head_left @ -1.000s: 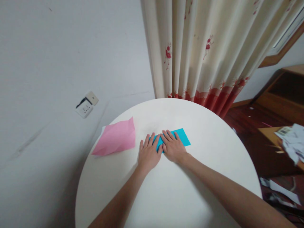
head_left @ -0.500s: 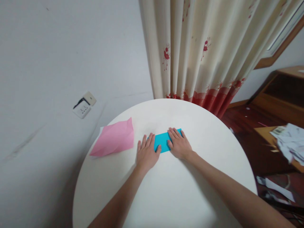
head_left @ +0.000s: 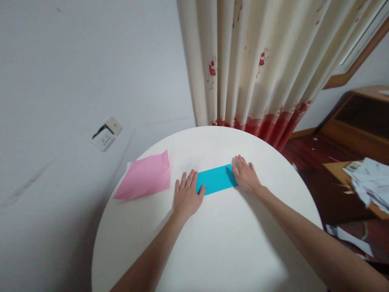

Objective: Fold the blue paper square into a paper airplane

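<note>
A flat blue strip of paper (head_left: 215, 179), seemingly folded, lies on the round white table (head_left: 209, 239). My left hand (head_left: 188, 194) is spread open over the strip's left end, its fingers and thumb resting on the paper and the tabletop. At the other end, my right hand (head_left: 246, 175) is open with fingers stretched out, at the right edge of the strip. Whether its palm presses on the paper or hovers just above cannot be made out. Left of my left hand lies a pink sheet of paper (head_left: 145, 176) with a white sheet partly showing beneath it.
A wall with a socket (head_left: 103, 140) stands to the left of the table. Behind it hangs a cream and red curtain (head_left: 252, 81). On the right, white papers (head_left: 369, 178) lie on a low wooden surface, above a dark red floor (head_left: 306, 174).
My right hand has slid rightward along the blue paper to its right end, uncovering more of it. My left hand has stayed on the left end.
</note>
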The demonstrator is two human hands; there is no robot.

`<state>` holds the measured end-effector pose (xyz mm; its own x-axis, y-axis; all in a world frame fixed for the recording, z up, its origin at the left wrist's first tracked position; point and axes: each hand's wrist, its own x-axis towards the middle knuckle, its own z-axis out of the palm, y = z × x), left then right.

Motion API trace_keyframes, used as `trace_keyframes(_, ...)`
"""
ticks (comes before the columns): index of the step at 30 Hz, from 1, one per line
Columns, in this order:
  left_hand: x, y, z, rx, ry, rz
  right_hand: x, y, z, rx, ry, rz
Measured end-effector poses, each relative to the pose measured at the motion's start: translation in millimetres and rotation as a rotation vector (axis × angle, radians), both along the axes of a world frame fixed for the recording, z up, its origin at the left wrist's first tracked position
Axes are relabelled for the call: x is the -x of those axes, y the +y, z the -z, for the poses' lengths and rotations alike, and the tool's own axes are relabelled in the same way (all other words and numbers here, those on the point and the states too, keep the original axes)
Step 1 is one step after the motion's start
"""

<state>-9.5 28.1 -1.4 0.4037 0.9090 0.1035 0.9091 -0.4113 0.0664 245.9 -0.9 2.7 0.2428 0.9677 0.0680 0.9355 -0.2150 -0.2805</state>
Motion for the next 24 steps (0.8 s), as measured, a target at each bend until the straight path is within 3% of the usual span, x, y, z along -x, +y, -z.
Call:
trace_keyframes(3, -0.6, -1.0, -0.4, -0.003, 0.001, -0.001, 20.5, 4.0, -16.0, -0.126, -0.03, -0.039)
trace_keyframes(6, -1.1, -1.7, -0.4, -0.009, 0.012, -0.008, 55.3, 6.7, -25.4, -0.145, -0.053, -0.242)
trace_keyframes(11, -0.5, -2.2, 0.6, -0.01, 0.017, 0.007, 96.6, 8.6, -11.5, -0.06, -0.025, -0.463)
trace_keyframes(16, -0.8, -5.2, -1.4, -0.028, 0.018, 0.012, 100.1, 7.1, 3.6, -0.056, 0.015, -0.472)
trace_keyframes(24, -1.6, -6.5, -4.3, -0.015, 0.039, 0.064, 99.5, 5.9, 3.3, -0.059, 0.004, -0.473)
